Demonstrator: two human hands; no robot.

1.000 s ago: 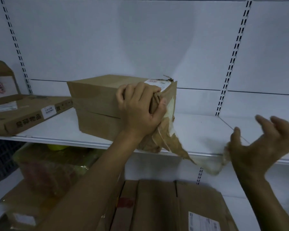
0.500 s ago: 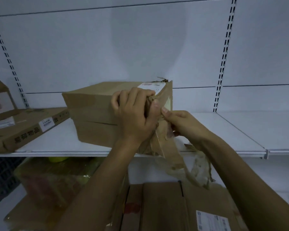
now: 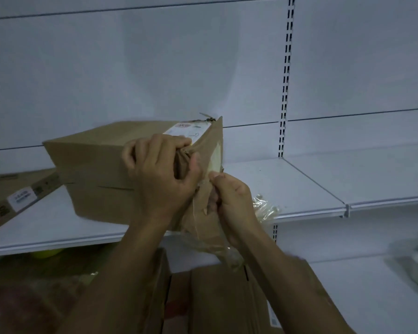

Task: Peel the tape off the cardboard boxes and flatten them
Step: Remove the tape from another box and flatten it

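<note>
Nearest the camera, below the box and under its shelf, lay flat cardboard (image 3: pixel 227 304), which I judged to be pieces already done. Above that, both forearms reached up to the right end of the box (image 3: pixel 94 165), which sat tilted on the shelf (image 3: pixel 311 186) with its right end raised. The left hand (image 3: pixel 159 182) gripped the box at its upper right edge, fingers curled over the top and thumb pressed to the end face, bracing it. The right hand (image 3: pixel 232 201), just right of the left and touching the end of the box, pinched the tape (image 3: pixel 204 227), a brown strip that was loose at its lower part and hung below the box's bottom edge. The step in hand looked like peeling the end seam; flattening had not begun. The next move would call for a steady pull away from the box while the left hand kept it from sliding, since the tape seemed to be lifting paper with it. Just right of the box lay a wad of clear tape (image 3: pixel 264 208); well to its left lay a low carton (image 3: pixel 15 201). A white label (image 3: pixel 186 131) sat on the box's top, and behind the box stood the pale wall (image 3: pixel 155 68).
</note>
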